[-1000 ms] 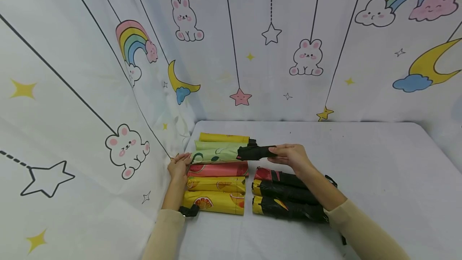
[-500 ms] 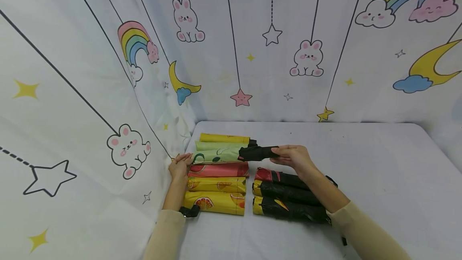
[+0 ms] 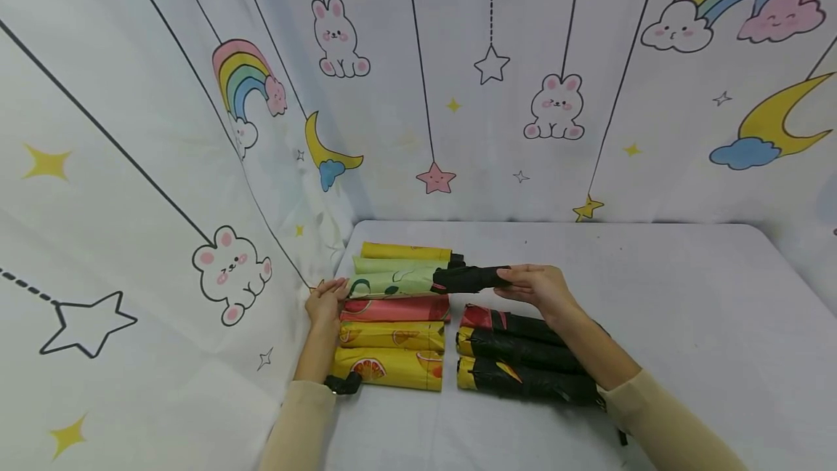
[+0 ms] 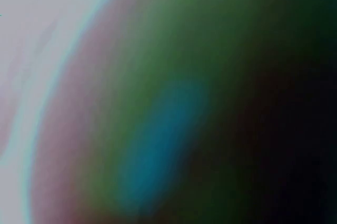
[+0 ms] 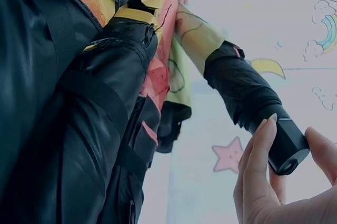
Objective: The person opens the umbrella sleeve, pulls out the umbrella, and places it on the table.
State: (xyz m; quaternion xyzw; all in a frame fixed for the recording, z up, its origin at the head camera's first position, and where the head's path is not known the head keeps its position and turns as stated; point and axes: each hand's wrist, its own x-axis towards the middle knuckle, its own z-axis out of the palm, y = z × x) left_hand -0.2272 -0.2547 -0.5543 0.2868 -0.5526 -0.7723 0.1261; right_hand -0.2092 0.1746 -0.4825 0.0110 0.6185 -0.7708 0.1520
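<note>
In the head view, a black folding umbrella [image 3: 466,280] lies partly inside a pale green patterned sleeve [image 3: 392,283]. My right hand [image 3: 538,291] pinches its handle [image 5: 287,147] between thumb and fingers, plain in the right wrist view. At the sleeve's far end my left hand [image 3: 325,302] grips the fabric; the left wrist view is too blurred to show that hold. Just below lie a red sleeve [image 3: 395,308], a yellow sleeve [image 3: 392,334] and another yellow sleeve [image 3: 399,369] with orange slices. Beyond are a yellow-sleeved umbrella [image 3: 405,250] and a light green one [image 3: 400,264].
Right of the sleeves lie a red-and-black umbrella [image 3: 513,322], a black umbrella with yellow trim [image 3: 519,347] and another such umbrella [image 3: 523,378], under my right forearm. A patterned curtain [image 3: 484,144] rises behind the white table [image 3: 686,311] and along its left side.
My right hand has shifted slightly to the right with the umbrella handle. My left hand keeps its place at the sleeve's end.
</note>
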